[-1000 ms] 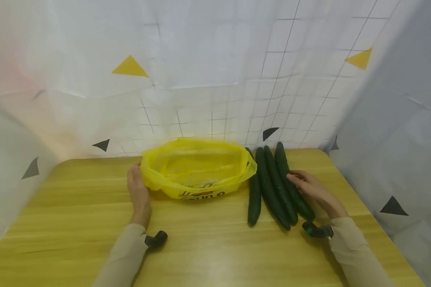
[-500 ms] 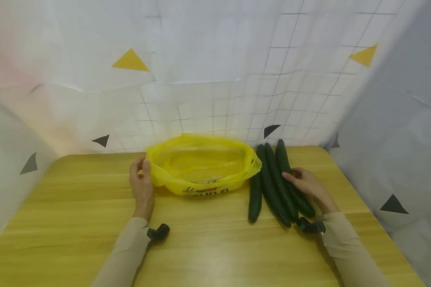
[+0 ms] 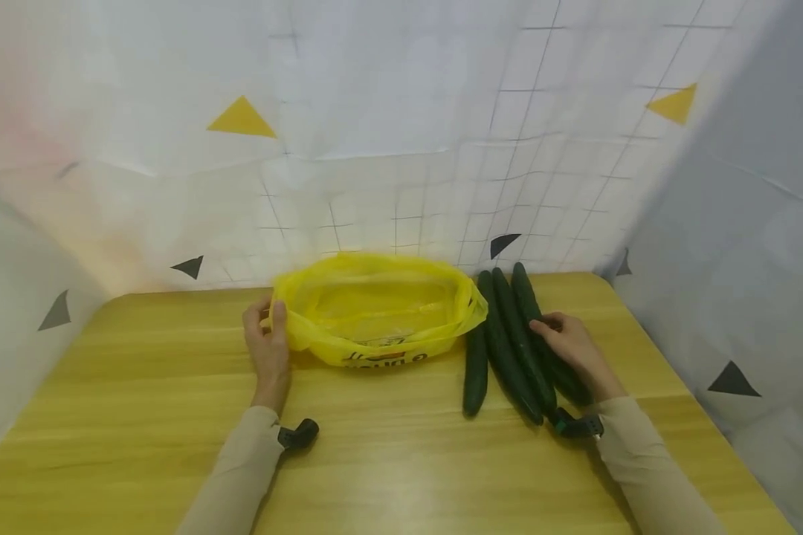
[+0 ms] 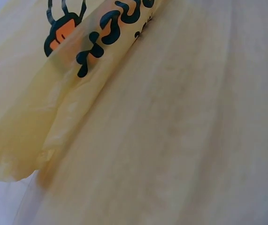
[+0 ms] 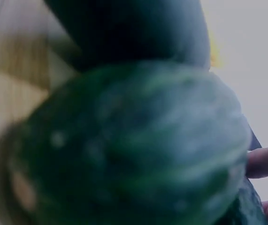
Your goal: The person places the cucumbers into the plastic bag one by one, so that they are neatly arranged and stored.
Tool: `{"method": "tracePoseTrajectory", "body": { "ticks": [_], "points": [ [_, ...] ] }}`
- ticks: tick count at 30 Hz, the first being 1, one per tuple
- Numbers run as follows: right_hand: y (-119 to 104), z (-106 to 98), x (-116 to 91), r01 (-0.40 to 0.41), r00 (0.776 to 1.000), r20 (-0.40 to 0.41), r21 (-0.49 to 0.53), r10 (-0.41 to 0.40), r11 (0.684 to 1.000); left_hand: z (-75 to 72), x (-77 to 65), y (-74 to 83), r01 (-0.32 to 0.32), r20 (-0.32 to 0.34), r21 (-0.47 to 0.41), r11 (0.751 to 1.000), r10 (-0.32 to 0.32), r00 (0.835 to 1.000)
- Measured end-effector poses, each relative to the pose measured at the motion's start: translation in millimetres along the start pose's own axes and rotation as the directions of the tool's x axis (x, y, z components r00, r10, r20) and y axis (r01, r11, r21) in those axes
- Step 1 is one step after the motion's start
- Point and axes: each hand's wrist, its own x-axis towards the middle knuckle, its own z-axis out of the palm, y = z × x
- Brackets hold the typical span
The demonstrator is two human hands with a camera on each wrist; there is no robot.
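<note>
A yellow plastic bag [image 3: 328, 349] lies with its mouth spread wide at the back of the table, dark print on its front wall. My left hand [image 3: 268, 357] pinches the bag's left edge, thumb in front and fingers behind. Just right of the bag, several dark green cucumbers lie side by side, lengthwise. My right hand [image 3: 574, 351] grips the rightmost cucumber [image 3: 525, 293], thumb on the near side. In the right wrist view the blunt end of a cucumber [image 5: 138, 140] fills the picture, fingertips [image 5: 264, 161] at the right edge. The left wrist view shows the bag's printed side [image 4: 30, 126].
The leftmost cucumber [image 3: 475, 379] lies partly under the bag's right rim. Behind the wood-grain table [image 3: 388, 461] rises a white sheeted wall [image 3: 375, 186] with grid lines and triangle marks. A grey sheet [image 3: 743, 260] closes the right side.
My left hand has closed from resting beside the bag to pinching its edge, and the bag has shifted slightly right. My right hand has curled its fingers round the rightmost cucumber.
</note>
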Motion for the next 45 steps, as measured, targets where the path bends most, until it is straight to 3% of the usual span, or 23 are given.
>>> {"method": "tracePoseTrajectory", "body": {
  "ticks": [8, 15, 22, 28, 35, 39, 41, 45],
  "points": [
    [6, -6, -5, -0.050, 0.999, -0.012, 0.070, 0.051, 0.996, 8.5, 1.4, -12.0, -0.013, 0.000, 0.038, 0.999, 0.013, 1.000],
    [4, -14, -8, -0.021, 0.997, -0.073, 0.134, 0.031, 0.991, 13.1, 0.8, -13.7, -0.001, -0.012, 0.018, 1.000, 0.002, 1.000],
    [-3, -27, -20, 0.013, 0.989, -0.146, 0.188, 0.015, 0.982, 19.9, -7.9, 16.7, 0.010, 0.048, 0.002, 1.000, -0.010, 0.999],
    [-21, -30, -22, 0.076, 0.979, -0.203, 0.218, -0.031, 0.973, 13.6, -5.8, 23.9, -0.022, 0.008, 0.015, 1.000, 0.022, 1.000],
    [-40, -27, -23, 0.142, 0.952, -0.299, 0.221, -0.071, 0.965, 4.0, 7.5, -3.7, 0.009, -0.009, -0.012, 1.000, -0.009, 1.000],
    [-46, -24, -24, 0.172, 0.943, -0.322, 0.246, -0.087, 0.954, 0.5, 7.8, -8.5, 0.026, -0.006, -0.016, 1.000, -0.026, 1.000],
    [-47, -23, -24, 0.190, 0.938, -0.333, 0.260, -0.097, 0.947, -1.8, 6.7, -7.5, 0.046, 0.002, -0.026, 0.999, -0.046, 0.999],
    [-51, -21, -24, 0.225, 0.928, -0.354, 0.285, -0.116, 0.932, -5.6, -0.2, 11.0, 0.074, 0.018, -0.016, 0.997, -0.074, 0.997]
  ]
}}
